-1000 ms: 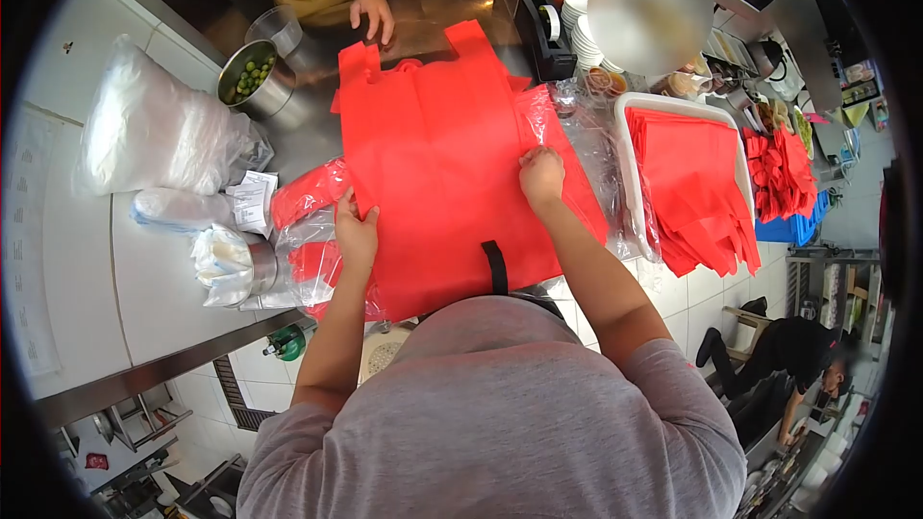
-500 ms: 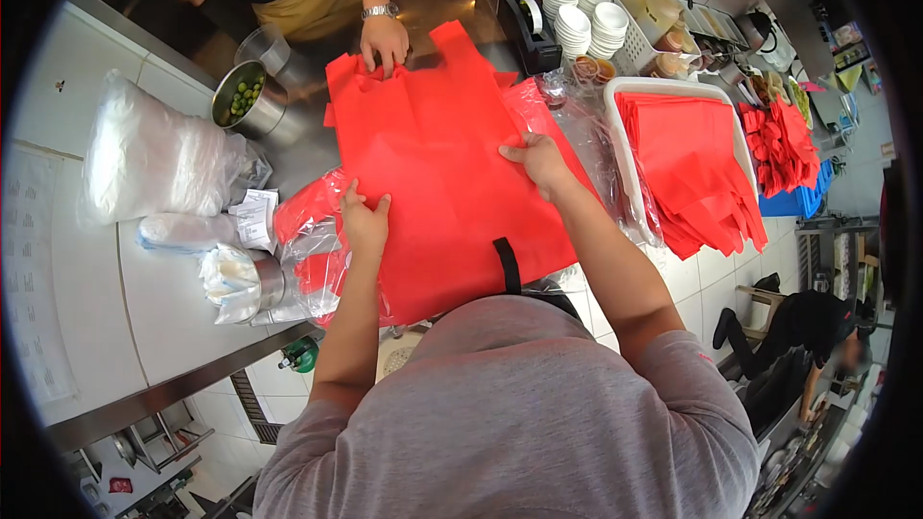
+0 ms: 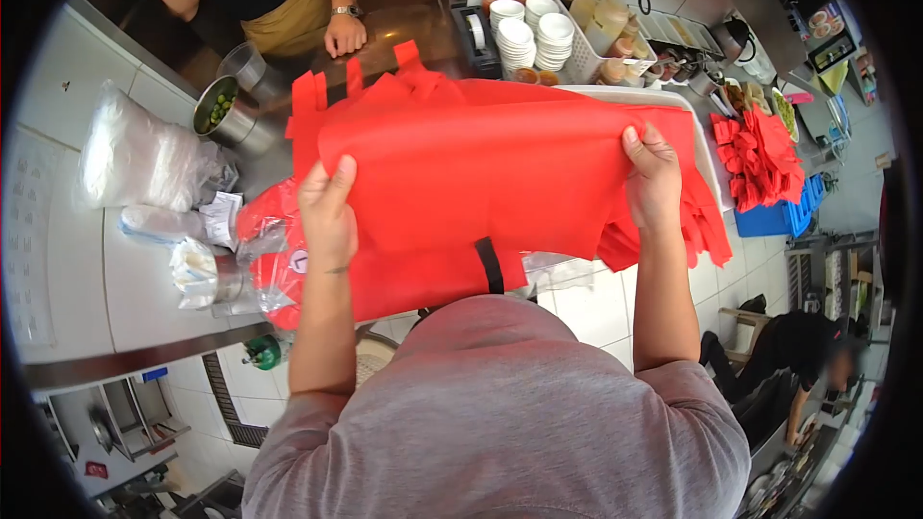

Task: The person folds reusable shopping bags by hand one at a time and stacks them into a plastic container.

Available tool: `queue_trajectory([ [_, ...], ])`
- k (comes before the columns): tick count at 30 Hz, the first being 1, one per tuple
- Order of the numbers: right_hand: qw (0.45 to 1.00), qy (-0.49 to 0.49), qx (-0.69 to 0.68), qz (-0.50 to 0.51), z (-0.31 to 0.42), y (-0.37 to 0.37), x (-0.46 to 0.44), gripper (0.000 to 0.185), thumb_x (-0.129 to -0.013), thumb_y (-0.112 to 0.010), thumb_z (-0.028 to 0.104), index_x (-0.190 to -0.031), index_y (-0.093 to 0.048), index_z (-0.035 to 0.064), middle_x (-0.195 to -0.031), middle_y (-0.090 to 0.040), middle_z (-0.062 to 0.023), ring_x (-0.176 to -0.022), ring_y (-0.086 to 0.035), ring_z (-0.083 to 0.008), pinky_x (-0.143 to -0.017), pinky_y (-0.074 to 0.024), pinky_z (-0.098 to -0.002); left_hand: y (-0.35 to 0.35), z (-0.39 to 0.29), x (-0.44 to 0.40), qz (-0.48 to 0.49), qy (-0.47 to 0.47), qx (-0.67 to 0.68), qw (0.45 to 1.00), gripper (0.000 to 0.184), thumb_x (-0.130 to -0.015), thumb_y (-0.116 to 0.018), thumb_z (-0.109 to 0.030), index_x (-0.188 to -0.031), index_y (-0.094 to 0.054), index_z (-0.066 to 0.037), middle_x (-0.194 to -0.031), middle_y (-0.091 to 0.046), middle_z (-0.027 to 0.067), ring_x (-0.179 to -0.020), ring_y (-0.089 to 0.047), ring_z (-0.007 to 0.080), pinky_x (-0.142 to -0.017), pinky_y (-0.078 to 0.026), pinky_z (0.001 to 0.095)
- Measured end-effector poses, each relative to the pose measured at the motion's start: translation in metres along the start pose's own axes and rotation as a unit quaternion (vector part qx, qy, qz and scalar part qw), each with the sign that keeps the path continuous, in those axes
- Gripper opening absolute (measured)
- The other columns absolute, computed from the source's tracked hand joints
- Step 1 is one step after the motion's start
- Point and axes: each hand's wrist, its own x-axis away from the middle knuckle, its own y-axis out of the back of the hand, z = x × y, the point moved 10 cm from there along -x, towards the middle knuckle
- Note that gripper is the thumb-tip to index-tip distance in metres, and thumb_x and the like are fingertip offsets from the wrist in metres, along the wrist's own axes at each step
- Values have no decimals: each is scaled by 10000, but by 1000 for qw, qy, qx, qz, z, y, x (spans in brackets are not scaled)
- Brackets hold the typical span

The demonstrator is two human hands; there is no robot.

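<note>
A wide red cloth bag (image 3: 481, 168) is stretched between my two hands over the counter. My left hand (image 3: 329, 216) grips its left side, thumb on top. The bag's right side is pinched in my right hand (image 3: 654, 173), above the white tray (image 3: 710, 149). More red fabric with strap-like handles (image 3: 409, 56) lies beyond and below the held piece. A black strip (image 3: 489, 265) hangs over the red fabric near my belly. Plastic-wrapped red bags (image 3: 274, 255) lie left of my left hand. Most of the tray is hidden beneath the fabric.
Across the counter, a co-worker's hand (image 3: 344, 36) rests near the edge. A metal pot of green fruit (image 3: 223, 108) and a plastic-wrapped bundle (image 3: 144, 154) stand left. Stacked white bowls (image 3: 516, 38), a sauce basket (image 3: 586, 62) and a red bag pile (image 3: 760, 154) sit right.
My hands have moved farther apart, my right hand shifting right with the bag's edge. The bag now spreads across the tray. The co-worker's hand has come off the red fabric.
</note>
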Motion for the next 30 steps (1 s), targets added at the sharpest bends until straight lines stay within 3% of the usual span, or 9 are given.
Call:
queue_trajectory([
  [3, 995, 32, -88, 22, 25, 54, -23, 179, -968, -537, 92, -1111, -612, 17, -1100, -666, -87, -1032, -614, -175, -975, -439, -329, -74, -6, 4, 50, 87, 149, 984, 317, -972, -554, -166, -1223, -573, 27, -1231, -619, 90, -1091, -597, 180, -952, -467, 338],
  [6, 981, 62, -169, 71, 72, 110, -41, 215, -964, -537, 112, -1152, -568, 12, -1175, -630, -109, -1120, -581, -230, -1037, -402, -393, -65, 105, 26, 51, 184, -272, 943, 528, -904, -558, -309, -1303, -509, 33, -1334, -554, 138, -1237, -524, 263, -1052, -391, 447],
  [8, 971, 94, -202, 92, 106, 165, -44, 243, -896, -619, 94, -1126, -575, 33, -1118, -646, -92, -1068, -597, -223, -1017, -419, -386, 8, 203, 27, 45, 46, -464, 883, 592, -896, -584, -397, -1321, -507, 8, -1436, -451, 174, -1364, -373, 314, -1119, -255, 529],
  [10, 963, 75, -232, 116, 132, 224, -41, 292, -920, -575, 181, -1155, -565, 9, -1174, -624, -113, -1122, -586, -271, -1011, -444, -432, -13, 200, 57, 16, 25, -740, 672, 558, -908, -579, -426, -1292, -554, -23, -1507, -345, 187, -1412, -272, 324, -1133, -149, 574],
  [14, 964, 88, -247, 47, 138, 283, -60, 285, -922, -570, 173, -1154, -571, 7, -1170, -626, -113, -1111, -588, -265, -1005, -445, -425, -13, 207, 55, -33, 163, -629, 759, 525, -913, -576, -455, -1247, -601, -50, -1471, -402, 186, -1382, -336, 318, -1125, -225, 523],
  [16, 964, 99, -245, 27, 141, 301, -69, 282, -923, -568, 169, -1154, -574, 6, -1168, -627, -113, -1106, -589, -262, -1002, -446, -421, -45, 210, 72, 4, 220, -367, 904, 483, -921, -578, -435, -1193, -633, -40, -1413, -461, 188, -1354, -381, 312, -1099, -295, 455],
  [23, 962, 120, -241, -44, 139, 373, -62, 273, -928, -559, 154, -1153, -583, 3, -1161, -631, -114, -1087, -592, -251, -991, -450, -409, -122, 163, 147, 142, -82, -648, 744, 364, -863, -674, -279, -1087, -587, -5, -1220, -582, 207, -1177, -521, 387, -1027, -387, 461],
  [27, 963, 121, -230, -76, 123, 376, -62, 268, -930, -554, 146, -1153, -589, 2, -1157, -633, -114, -1077, -594, -245, -984, -452, -402, -90, 157, 152, 82, -72, -605, 789, 230, -907, -623, -201, -984, -532, -4, -1069, -609, 221, -1030, -578, 409, -907, -454, 455],
  [30, 964, 118, -220, -89, 109, 360, -67, 264, -932, -550, 139, -1153, -593, 1, -1154, -634, -115, -1069, -596, -240, -979, -453, -397, -63, 127, 135, -87, 108, -561, 816, 132, -943, -544, -111, -954, -459, -10, -910, -607, 229, -853, -603, 428, -745, -483, 457],
])
